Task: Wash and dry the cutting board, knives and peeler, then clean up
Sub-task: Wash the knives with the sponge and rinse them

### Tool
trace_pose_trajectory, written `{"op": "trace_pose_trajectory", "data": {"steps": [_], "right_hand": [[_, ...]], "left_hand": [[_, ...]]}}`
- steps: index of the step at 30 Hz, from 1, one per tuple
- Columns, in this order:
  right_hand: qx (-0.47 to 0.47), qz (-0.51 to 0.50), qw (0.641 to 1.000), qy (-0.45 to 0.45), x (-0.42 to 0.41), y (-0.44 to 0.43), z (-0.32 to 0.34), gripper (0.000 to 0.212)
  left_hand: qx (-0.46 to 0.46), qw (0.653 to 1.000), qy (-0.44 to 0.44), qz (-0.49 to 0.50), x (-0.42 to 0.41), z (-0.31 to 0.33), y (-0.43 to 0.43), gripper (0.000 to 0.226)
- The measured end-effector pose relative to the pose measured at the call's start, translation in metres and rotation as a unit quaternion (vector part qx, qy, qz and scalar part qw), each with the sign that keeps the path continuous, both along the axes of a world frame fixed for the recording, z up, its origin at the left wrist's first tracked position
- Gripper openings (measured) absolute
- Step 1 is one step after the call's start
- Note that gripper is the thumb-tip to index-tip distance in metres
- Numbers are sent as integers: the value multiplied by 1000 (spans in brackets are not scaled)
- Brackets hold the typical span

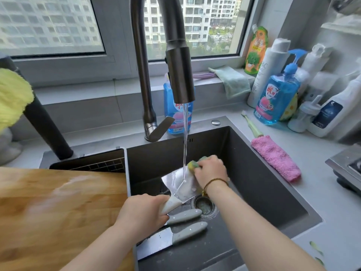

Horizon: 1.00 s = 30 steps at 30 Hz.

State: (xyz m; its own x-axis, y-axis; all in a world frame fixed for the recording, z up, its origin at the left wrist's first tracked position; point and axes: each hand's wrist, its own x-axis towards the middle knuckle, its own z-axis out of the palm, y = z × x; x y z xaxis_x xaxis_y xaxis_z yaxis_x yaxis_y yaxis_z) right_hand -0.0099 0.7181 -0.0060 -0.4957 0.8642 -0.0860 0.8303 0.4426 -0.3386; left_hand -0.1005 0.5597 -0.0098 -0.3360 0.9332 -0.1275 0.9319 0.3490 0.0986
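Note:
My left hand [144,211] grips the pale handle of a cleaver [178,185] held over the dark sink [254,173]. Its wide blade is soapy and sits under the running water from the faucet [179,75]. My right hand [211,171] holds a yellow-green sponge [193,164] pressed against the blade's far edge. Two more knives lie on the sink floor: one with a grey handle [184,216] partly hidden under my left hand, and another cleaver [172,239] nearer me. The wet wooden cutting board [58,212] lies across the sink's left side. No peeler is in view.
A pink cloth [275,158] lies on the counter right of the sink beside a green brush [252,126]. Soap and detergent bottles [277,98] crowd the back right corner. A green towel [232,81] hangs off the sill. A stove edge [345,165] is at right.

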Motion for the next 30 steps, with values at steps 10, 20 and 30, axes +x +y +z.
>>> {"op": "trace_pose_trajectory", "data": {"steps": [10,20,30], "right_hand": [[-29,42,997,66,15,-15,-4,31],[-14,9,994,107,27,-26,-12,30],[-13,-47,997,67,12,-9,-11,30]], "left_hand": [[11,1000,17,-7,1,-5,1,40],[37,999,-4,15,0,-6,-2,39],[37,999,-7,25,1,-13,0,35]]}}
